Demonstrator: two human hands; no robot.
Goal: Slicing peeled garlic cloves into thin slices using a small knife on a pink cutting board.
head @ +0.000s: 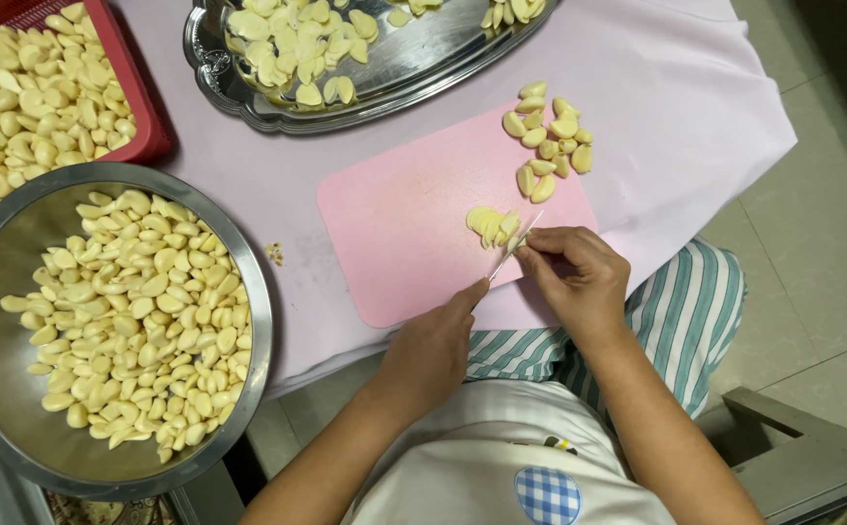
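A pale lilac cloth [695, 107] covered the desk [277, 379] across the upper and middle frame, its corner hanging at the right. Beige floor tiles [812, 233] with thin grout lines filled the right side. A grey metal frame [802, 447] sat at lower right. Light was soft and even.

Both forearms are seen bare, reaching up from the lower edge of the view and converging towards the middle. The left hand [430, 352] is held with knuckles up, fingers curled under, the thumb stretched forward to a point. The right hand [576, 275] is set just beyond and to the right of it, wrist bent inward, its fingers [540, 255] bunched and pinched together at their tips. The two hands are kept near each other, not touching.
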